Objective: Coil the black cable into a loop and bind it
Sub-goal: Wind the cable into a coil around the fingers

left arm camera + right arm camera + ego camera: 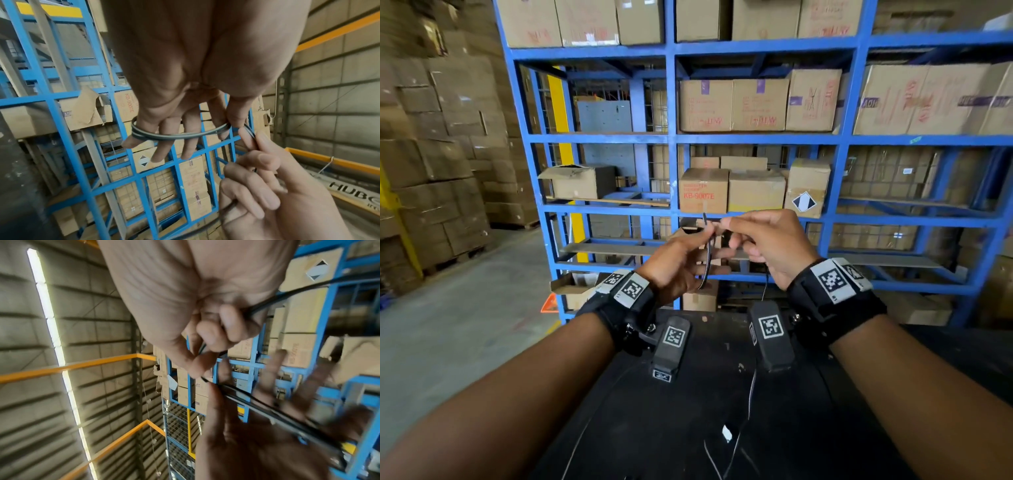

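Observation:
Both hands are raised over a black table [825, 428]. Several turns of the black cable [179, 136] lie around the fingers of my left hand [176, 123], and its thumb pinches the turns at one side. In the head view this loop [708, 260] stands upright in my left hand [710, 240]. My right hand [729, 233] pinches the cable right beside the left thumb, with the strand [287, 295] running through its curled fingers [226, 324]. The loose tail [751, 394] hangs from the right hand to the table.
A blue shelving rack [671, 171] filled with cardboard boxes [703, 195] stands just behind the table. Stacked cartons on pallets [431, 171] line the left side beyond a bare concrete floor [465, 325]. A small white scrap [726, 433] lies on the table.

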A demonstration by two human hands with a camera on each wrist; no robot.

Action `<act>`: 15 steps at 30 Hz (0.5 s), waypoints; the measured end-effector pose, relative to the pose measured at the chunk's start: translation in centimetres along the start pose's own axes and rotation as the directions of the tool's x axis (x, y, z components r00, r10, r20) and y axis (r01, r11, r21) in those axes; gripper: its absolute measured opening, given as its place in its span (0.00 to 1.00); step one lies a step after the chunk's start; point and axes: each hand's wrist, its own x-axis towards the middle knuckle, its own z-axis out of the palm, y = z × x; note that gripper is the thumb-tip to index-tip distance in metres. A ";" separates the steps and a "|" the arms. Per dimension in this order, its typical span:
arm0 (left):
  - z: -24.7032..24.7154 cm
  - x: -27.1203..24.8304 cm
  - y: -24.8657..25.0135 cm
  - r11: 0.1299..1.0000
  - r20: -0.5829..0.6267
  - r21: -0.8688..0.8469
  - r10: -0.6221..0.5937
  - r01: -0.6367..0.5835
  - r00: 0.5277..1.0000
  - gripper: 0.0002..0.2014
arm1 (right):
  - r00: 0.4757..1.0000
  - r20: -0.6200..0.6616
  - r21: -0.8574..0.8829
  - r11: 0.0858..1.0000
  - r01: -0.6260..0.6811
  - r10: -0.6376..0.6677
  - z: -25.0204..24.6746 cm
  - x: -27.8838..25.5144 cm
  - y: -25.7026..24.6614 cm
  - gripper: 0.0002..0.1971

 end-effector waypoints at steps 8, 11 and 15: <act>0.5 1.0 4.8 0.923 0.018 -0.329 0.220 -0.202 0.975 0.22 | 0.996 0.076 0.441 0.895 -0.065 0.035 1.3 -2.1 4.7 0.10; 0.2 1.1 5.9 0.895 0.088 -0.386 0.279 -0.225 0.956 0.21 | 0.988 0.115 0.487 0.861 -0.147 0.103 1.7 -3.1 7.1 0.15; -0.8 0.7 6.5 0.884 0.197 -0.416 0.315 -0.212 0.928 0.21 | 0.984 0.107 0.465 0.867 -0.178 0.144 0.9 -3.3 9.8 0.14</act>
